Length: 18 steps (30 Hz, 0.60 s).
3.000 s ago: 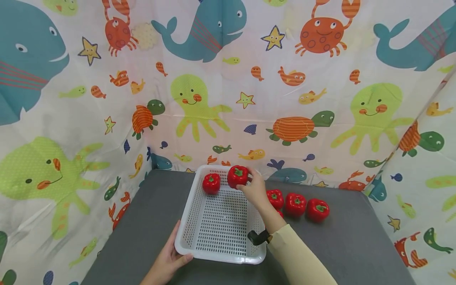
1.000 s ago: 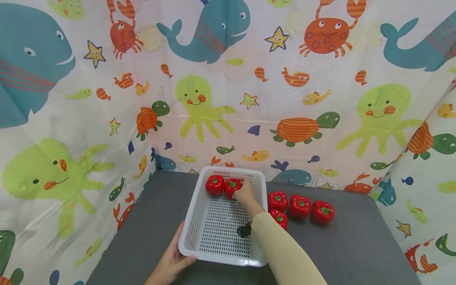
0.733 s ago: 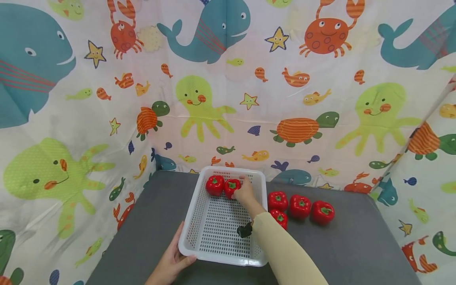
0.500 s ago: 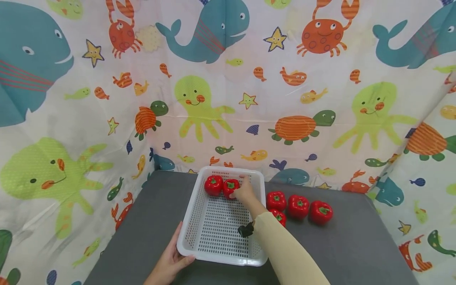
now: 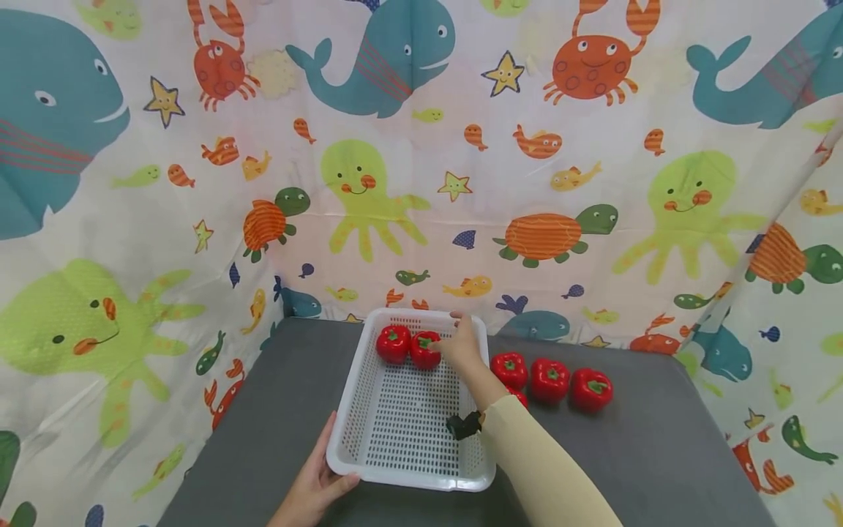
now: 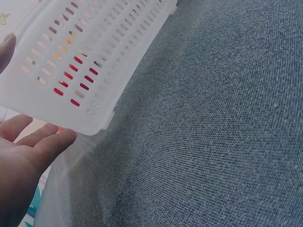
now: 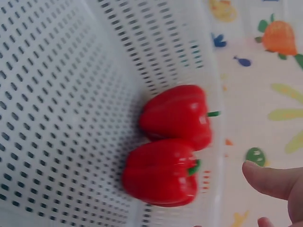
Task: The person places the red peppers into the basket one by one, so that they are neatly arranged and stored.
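My left hand [image 5: 315, 484] grips the near left corner of a white perforated plastic basket [image 5: 405, 476], thumb over the rim. In the left wrist view, its fingers [image 6: 47, 139] lie under the basket's edge. Two red bell peppers sit side by side at the far end inside: the left pepper [image 5: 393, 344] and the right pepper [image 5: 424, 353], green stems showing. My right hand [image 5: 463, 345] hovers over the basket's far right part, beside the right pepper. In the right wrist view, its thumb [image 7: 270, 181] is stretched out, apart from both peppers, holding nothing.
Several more red bell peppers [image 5: 549, 380] stand on the dark grey table [image 5: 632, 454] just right of the basket; the nearest is partly hidden by my right arm. A curtain [image 5: 487, 146] printed with sea animals hangs behind and at both sides.
My right hand carried the second pepper down into the basket beside the first, then let go and rose back to the right. The left hand has kept its grip on the corner.
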Each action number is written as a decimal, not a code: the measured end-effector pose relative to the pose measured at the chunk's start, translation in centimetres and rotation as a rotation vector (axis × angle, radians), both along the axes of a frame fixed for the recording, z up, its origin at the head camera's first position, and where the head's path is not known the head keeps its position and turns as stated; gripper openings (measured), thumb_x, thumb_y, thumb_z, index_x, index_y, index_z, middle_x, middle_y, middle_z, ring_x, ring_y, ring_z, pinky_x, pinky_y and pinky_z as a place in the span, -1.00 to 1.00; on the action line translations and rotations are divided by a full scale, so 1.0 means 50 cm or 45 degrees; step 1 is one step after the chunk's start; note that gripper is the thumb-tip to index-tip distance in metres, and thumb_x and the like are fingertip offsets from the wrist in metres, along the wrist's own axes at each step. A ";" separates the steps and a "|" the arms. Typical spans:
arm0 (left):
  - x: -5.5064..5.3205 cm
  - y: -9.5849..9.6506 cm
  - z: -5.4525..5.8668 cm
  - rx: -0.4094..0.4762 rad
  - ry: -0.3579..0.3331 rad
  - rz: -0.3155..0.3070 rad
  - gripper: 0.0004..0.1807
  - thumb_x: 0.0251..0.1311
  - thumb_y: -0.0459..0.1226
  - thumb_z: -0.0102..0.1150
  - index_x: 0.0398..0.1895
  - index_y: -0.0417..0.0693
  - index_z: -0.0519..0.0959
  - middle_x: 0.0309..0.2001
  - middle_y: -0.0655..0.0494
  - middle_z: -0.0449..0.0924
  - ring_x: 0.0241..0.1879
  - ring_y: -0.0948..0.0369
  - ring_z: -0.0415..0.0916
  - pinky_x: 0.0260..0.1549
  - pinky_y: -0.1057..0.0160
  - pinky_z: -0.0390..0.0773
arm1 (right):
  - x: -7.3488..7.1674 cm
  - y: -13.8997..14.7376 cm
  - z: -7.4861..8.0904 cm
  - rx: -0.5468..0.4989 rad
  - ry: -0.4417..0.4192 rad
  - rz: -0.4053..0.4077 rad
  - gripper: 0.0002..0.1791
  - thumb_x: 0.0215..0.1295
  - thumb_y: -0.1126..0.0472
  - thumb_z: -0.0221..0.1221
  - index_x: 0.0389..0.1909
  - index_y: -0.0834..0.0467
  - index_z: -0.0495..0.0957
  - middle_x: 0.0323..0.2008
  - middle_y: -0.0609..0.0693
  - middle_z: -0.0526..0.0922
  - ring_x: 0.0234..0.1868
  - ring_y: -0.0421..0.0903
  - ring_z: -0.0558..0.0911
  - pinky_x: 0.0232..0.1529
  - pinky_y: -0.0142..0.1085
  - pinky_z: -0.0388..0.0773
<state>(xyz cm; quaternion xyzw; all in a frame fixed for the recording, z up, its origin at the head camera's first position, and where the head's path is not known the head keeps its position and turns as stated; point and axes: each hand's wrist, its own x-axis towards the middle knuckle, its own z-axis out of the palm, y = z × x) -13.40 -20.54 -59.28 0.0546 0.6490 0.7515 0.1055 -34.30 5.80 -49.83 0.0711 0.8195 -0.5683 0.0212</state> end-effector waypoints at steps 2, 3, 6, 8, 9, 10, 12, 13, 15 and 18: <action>0.002 -0.001 0.002 -0.009 0.010 0.006 0.17 0.27 -0.47 0.26 0.64 0.33 -0.34 0.64 -0.04 -0.27 0.51 -0.24 -0.03 0.18 0.33 0.52 | 0.008 0.003 0.020 -0.006 0.015 0.014 -0.04 0.04 0.42 0.45 0.44 0.10 0.16 0.37 0.25 0.32 0.29 0.26 0.45 0.25 0.10 0.52; 0.003 -0.001 0.002 -0.010 0.015 0.008 0.17 0.27 -0.46 0.26 0.64 0.32 -0.34 0.64 -0.04 -0.27 0.51 -0.24 -0.02 0.18 0.33 0.52 | 0.011 0.005 0.031 -0.004 0.017 0.022 -0.03 0.05 0.41 0.45 0.45 0.09 0.15 0.38 0.25 0.31 0.31 0.26 0.44 0.25 0.10 0.52; 0.002 0.002 0.003 -0.003 0.035 -0.004 0.17 0.28 -0.47 0.25 0.64 0.30 -0.36 0.64 -0.05 -0.29 0.51 -0.24 -0.02 0.18 0.33 0.51 | 0.020 0.018 0.060 -0.016 0.019 0.060 -0.03 0.09 0.38 0.44 0.48 0.07 0.14 0.43 0.24 0.27 0.36 0.28 0.39 0.27 0.12 0.50; -0.005 -0.002 0.002 0.008 0.059 -0.028 0.16 0.29 -0.50 0.21 0.64 0.26 -0.38 0.64 -0.07 -0.32 0.51 -0.23 -0.04 0.20 0.32 0.50 | 0.021 0.024 0.075 -0.019 0.017 0.084 -0.04 0.11 0.35 0.44 0.48 0.06 0.14 0.46 0.22 0.24 0.38 0.28 0.37 0.29 0.13 0.47; -0.008 -0.003 0.001 0.015 0.065 -0.038 0.15 0.30 -0.51 0.20 0.64 0.26 -0.39 0.64 -0.07 -0.33 0.51 -0.21 -0.04 0.20 0.31 0.50 | 0.022 0.027 0.081 -0.021 0.011 0.093 -0.04 0.11 0.33 0.44 0.48 0.04 0.14 0.46 0.21 0.24 0.39 0.28 0.36 0.30 0.14 0.46; -0.012 -0.005 0.001 0.020 0.071 -0.048 0.15 0.31 -0.51 0.19 0.64 0.26 -0.39 0.64 -0.08 -0.34 0.51 -0.20 -0.04 0.21 0.30 0.49 | 0.022 0.029 0.087 -0.030 0.012 0.102 -0.04 0.12 0.33 0.44 0.49 0.03 0.14 0.46 0.20 0.24 0.39 0.28 0.35 0.31 0.16 0.44; -0.020 -0.008 0.001 0.018 0.092 -0.065 0.14 0.31 -0.51 0.18 0.64 0.23 -0.41 0.64 -0.11 -0.37 0.51 -0.15 0.00 0.23 0.30 0.48 | 0.022 0.034 0.096 -0.036 0.018 0.120 -0.04 0.13 0.30 0.43 0.50 0.02 0.13 0.47 0.17 0.24 0.42 0.27 0.32 0.33 0.19 0.41; -0.024 -0.009 0.002 0.021 0.101 -0.072 0.14 0.32 -0.51 0.17 0.64 0.22 -0.42 0.64 -0.13 -0.39 0.51 -0.11 0.02 0.23 0.30 0.47 | 0.022 0.036 0.099 -0.040 0.020 0.127 -0.04 0.13 0.29 0.43 0.50 0.01 0.12 0.48 0.15 0.23 0.44 0.26 0.30 0.34 0.20 0.39; -0.031 -0.012 0.004 0.029 0.104 -0.082 0.14 0.32 -0.50 0.17 0.64 0.22 -0.42 0.63 -0.15 -0.41 0.50 0.01 0.09 0.23 0.30 0.47 | 0.024 0.041 0.105 -0.051 0.026 0.144 -0.03 0.14 0.25 0.43 0.51 -0.02 0.12 0.50 0.12 0.21 0.49 0.25 0.24 0.37 0.23 0.34; -0.039 -0.018 0.007 0.035 0.109 -0.099 0.14 0.32 -0.50 0.17 0.64 0.19 -0.44 0.63 -0.18 -0.45 0.45 0.24 0.19 0.22 0.33 0.46 | 0.031 0.048 0.111 -0.059 0.040 0.154 -0.01 0.12 0.20 0.45 0.52 -0.07 0.11 0.53 0.09 0.19 0.52 0.24 0.18 0.37 0.27 0.30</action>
